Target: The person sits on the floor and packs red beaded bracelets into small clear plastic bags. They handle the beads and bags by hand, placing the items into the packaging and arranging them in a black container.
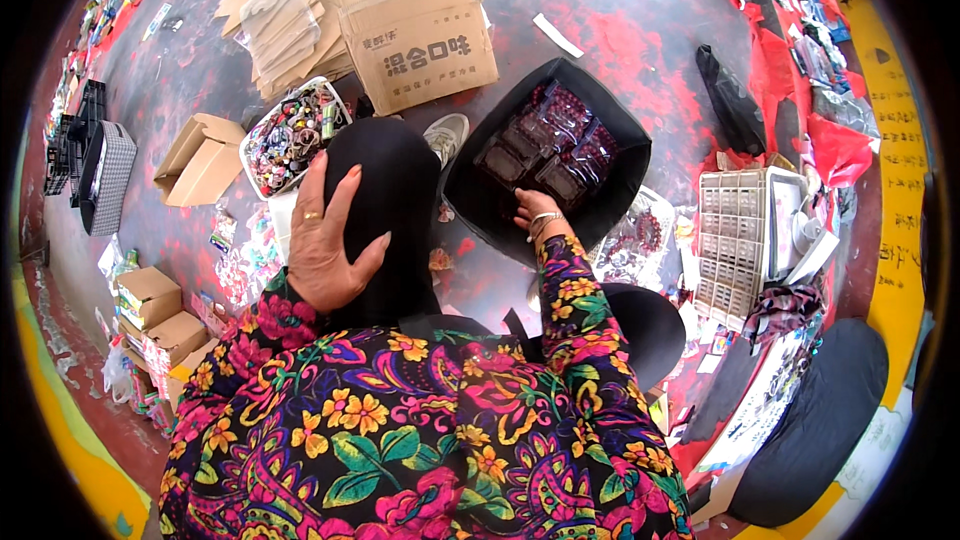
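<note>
My left hand (325,240) rests on my black-trousered left knee, its fingers spread and nothing in them. A ring is on one finger. My right hand (538,212), with a bracelet at the wrist, reaches over the near side of a black bin (625,135). Its fingers are curled together beside the nearest packets; what they hold, if anything, is hidden. Inside the bin lie several clear plastic packets (545,135) of dark red beaded pieces, stacked loosely and shining in the light.
Ahead stand a large cardboard box (425,50) and flattened cardboard (285,25). A white basket of small colourful items (290,135) and an opened carton (200,160) are left. A white tray of red items (640,235) and a pale plastic crate (730,240) are right.
</note>
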The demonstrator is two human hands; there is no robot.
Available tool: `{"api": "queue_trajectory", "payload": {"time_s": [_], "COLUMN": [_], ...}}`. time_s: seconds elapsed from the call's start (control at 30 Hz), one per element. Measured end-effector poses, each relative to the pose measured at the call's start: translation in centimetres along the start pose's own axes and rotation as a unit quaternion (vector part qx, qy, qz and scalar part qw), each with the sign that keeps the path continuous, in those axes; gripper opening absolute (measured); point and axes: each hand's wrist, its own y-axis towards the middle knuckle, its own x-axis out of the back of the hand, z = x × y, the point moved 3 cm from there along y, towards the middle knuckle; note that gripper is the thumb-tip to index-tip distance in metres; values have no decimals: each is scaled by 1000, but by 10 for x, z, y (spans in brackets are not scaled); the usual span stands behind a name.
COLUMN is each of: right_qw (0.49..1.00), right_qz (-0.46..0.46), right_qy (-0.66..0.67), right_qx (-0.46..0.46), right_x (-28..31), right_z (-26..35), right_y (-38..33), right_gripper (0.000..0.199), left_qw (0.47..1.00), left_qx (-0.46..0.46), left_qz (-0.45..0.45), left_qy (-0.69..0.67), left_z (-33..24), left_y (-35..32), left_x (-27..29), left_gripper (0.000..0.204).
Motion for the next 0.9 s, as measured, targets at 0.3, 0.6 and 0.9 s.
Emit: {"api": "queue_trajectory", "payload": {"time_s": [0.3,0.6,0.9], "right_qw": [986,971,986], "right_qz": [-101,-84,42], "right_qy": [127,213,161], "right_qx": [-36,-75,-28], "right_x": [-7,-30,0], "right_z": [-13,-15,-38], "right_y": [68,102,65], "right_gripper": [53,19,22], "left_qw": [1000,1000,999], "left_qx": [20,22,32], "left_qz": [-5,-5,-5], "left_qy": [-21,-3,20], "left_z": [-1,1,-3], "left_y": [-3,-3,-2], "left_x": [3,2,1], "left_gripper": [72,74,71]}}
